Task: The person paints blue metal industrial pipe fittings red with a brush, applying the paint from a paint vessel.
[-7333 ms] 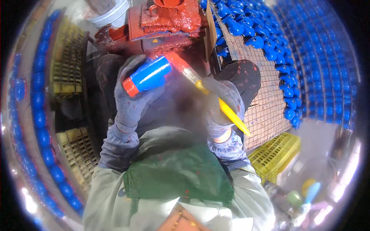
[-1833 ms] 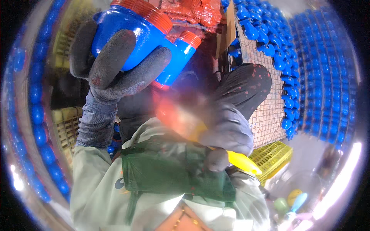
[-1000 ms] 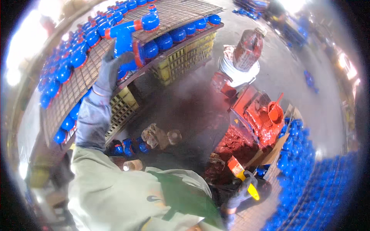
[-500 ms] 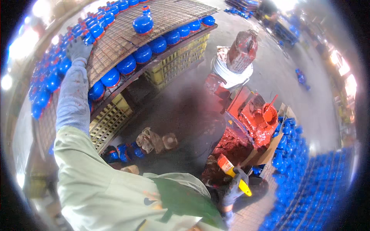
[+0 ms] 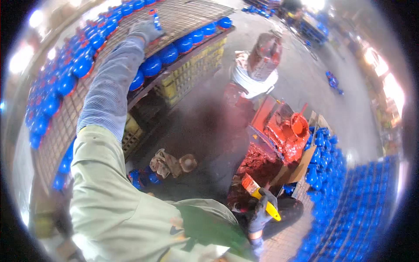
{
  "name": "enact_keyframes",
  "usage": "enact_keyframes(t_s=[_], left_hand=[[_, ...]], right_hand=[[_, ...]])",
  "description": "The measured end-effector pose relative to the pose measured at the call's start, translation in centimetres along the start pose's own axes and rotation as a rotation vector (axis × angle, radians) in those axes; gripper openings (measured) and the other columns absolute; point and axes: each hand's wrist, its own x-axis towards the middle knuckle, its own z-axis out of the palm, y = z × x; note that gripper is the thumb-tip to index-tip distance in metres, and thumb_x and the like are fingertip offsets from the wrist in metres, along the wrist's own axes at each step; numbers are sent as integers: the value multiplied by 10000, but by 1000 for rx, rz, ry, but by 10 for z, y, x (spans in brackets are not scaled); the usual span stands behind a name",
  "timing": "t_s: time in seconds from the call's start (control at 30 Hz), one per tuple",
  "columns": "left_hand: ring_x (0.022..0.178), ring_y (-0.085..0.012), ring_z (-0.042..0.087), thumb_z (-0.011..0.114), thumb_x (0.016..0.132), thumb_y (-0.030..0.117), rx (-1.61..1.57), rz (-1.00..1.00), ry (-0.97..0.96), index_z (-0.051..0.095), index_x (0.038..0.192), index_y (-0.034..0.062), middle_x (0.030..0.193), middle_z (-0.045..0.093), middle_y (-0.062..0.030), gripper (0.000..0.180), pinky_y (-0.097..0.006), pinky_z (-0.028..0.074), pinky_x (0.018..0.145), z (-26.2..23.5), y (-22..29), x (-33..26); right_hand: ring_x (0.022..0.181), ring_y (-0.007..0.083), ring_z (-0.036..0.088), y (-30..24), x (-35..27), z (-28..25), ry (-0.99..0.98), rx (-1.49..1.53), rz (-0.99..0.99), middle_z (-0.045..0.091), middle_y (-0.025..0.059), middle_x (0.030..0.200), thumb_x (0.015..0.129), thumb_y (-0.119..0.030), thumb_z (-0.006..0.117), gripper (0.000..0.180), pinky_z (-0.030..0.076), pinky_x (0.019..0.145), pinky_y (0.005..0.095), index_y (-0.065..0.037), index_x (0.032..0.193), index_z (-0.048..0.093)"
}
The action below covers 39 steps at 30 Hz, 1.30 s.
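Note:
My left hand (image 5: 145, 31), in a grey glove, reaches far forward over a wire-mesh rack (image 5: 185, 15). Its fingers close round a lone blue bulb-shaped piece with a narrow neck (image 5: 154, 19); the glove hides most of the round body. Low in the view, my right hand (image 5: 261, 213), also gloved, grips a paintbrush (image 5: 252, 185) by its yellow handle, the red-coated bristles pointing up and left. Beyond the brush lies a tray heaped with wet red paint (image 5: 283, 139), with a red cup (image 5: 299, 125) resting in it.
Rows of similar blue pieces (image 5: 83, 65) line the rack's left side, more sit on a tier below. Yellow crates (image 5: 192, 72) support the rack. Many blue pieces (image 5: 358, 209) fill the right. A white bucket (image 5: 255, 83) bears a red-stained bag (image 5: 265, 56). Crumpled cloth (image 5: 165, 163) lies on the floor.
My left hand has moved right, from the row of blue pieces at the rack's left to the lone piece, which it now grasps. My right hand keeps hold of the paintbrush.

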Motion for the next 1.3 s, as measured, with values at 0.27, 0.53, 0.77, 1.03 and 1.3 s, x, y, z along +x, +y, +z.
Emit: enact_keyframes(t_s=[0.27,0.53,0.77,1.03,1.3], left_hand=[[1022,-295,610,763,668,440,-83,158,435,553,1219,72,1128,624,-157,695,-369,473,893,62,-56,42],[1178,-207,483,556,911,336,-1514,863,-353,467,1298,25,1283,525,-95,504,-330,358,1032,134,415,26],[1174,-214,481,522,922,348,-1728,1283,-637,449,1306,20,1285,515,-109,510,-337,362,1027,39,658,-175],[1169,-221,479,484,934,360,-1803,1548,-796,429,1315,14,1287,505,-125,518,-346,367,1020,-61,674,-354],[1165,-228,477,446,946,373,-1809,1741,-941,409,1324,8,1290,494,-141,527,-355,371,1014,-107,609,-475]], right_hand=[[895,215,607,14,-18,-14,76,78,238,661,143,980,893,-139,576,168,467,832,346,16,928,631],[750,234,652,12,20,2,-34,21,-9,684,114,901,782,-73,683,227,512,685,336,-39,1006,667],[778,254,643,10,11,-23,137,-8,-110,680,108,885,815,-145,675,259,495,693,363,-72,1063,655],[713,281,593,0,-9,-59,384,-244,-271,662,74,885,824,-202,668,256,457,627,376,-129,1068,653],[844,298,601,-14,-40,-87,598,-135,-236,617,131,984,918,-277,545,413,471,759,387,-55,1265,505]])
